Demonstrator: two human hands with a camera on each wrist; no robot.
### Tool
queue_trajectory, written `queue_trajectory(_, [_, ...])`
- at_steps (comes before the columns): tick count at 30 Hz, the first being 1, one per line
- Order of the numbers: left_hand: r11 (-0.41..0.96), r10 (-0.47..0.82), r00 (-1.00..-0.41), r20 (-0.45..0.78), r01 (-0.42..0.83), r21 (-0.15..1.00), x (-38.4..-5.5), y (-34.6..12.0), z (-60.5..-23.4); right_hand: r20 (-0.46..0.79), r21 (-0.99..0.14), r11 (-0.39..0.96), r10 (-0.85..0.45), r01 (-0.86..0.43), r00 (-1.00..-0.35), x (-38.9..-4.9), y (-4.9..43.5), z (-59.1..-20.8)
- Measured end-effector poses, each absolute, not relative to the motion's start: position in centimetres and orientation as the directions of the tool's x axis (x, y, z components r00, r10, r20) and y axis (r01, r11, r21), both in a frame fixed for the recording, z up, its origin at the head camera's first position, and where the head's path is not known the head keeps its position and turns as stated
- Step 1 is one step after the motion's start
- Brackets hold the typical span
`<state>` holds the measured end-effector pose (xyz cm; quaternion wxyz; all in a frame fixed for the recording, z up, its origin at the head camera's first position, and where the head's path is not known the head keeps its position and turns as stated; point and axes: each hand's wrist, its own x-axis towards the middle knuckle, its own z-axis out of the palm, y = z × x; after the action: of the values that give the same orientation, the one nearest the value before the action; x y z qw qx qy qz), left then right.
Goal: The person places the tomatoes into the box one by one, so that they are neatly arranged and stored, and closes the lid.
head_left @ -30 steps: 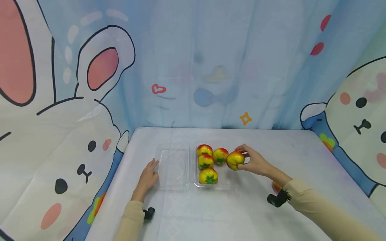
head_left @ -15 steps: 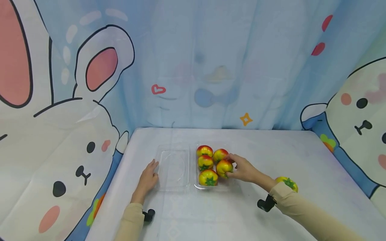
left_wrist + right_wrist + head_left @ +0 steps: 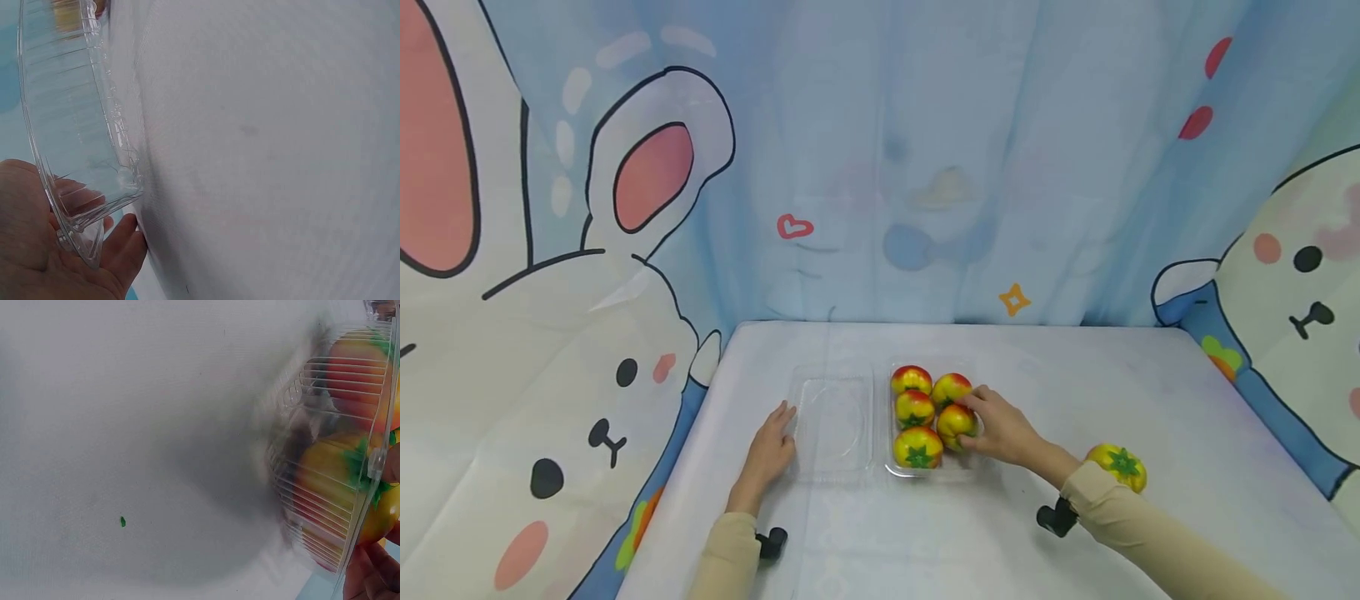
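Observation:
A clear plastic clamshell box lies unfolded on the table. Its right half, the fruit tray point(image 3: 912, 473), holds several yellow-and-red persimmons with green leafy caps, in two columns. My right hand point(image 3: 1009, 432) pinches the front persimmon point(image 3: 956, 423) of the right column, inside the tray. In the right wrist view, fingertips point(image 3: 370, 569) show at the tray's edge, beside a persimmon. My left hand point(image 3: 767, 454) rests at the left edge of the box's lid half point(image 3: 835, 423), fingers extended. The left wrist view shows that lid's ribbed corner point(image 3: 94, 206) against the fingers.
Another persimmon point(image 3: 1120, 467) sits on the white tablecloth point(image 3: 1000, 550) just beyond my right forearm. A blue cartoon curtain point(image 3: 925, 167) hangs behind the table. Black wrist cameras are strapped near both sleeves.
My right hand has carried a persimmon leftward and down into the tray, in front of the one at the back right. The loose persimmon has come into fuller view. My left hand has stayed put.

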<state>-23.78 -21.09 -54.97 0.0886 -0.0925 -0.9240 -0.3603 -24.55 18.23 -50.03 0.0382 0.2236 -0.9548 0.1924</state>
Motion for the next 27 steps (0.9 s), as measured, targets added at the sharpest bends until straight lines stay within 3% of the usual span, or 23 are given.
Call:
queue_trajectory(14, [0.724, 0.107, -0.962, 0.250, 0.248, 0.643, -24.0, -20.9, -55.3, 0.259, -0.345, 0.786, -0.445, -0.513, -0.857, -24.1, 19.0, -49.9])
queue_trajectory(22, [0.732, 0.106, -0.965, 0.238, 0.238, 0.639, -24.2, -21.1, -55.2, 0.384, -0.359, 0.746, -0.429, -0.560, -0.818, -24.2, 20.5, -49.0])
queue_trajectory(27, [0.724, 0.095, -0.968, 0.231, 0.226, 0.652, -24.0, -21.2, -55.3, 0.326, -0.392, 0.804, -0.333, -0.447, -0.885, -24.1, 24.0, -48.1])
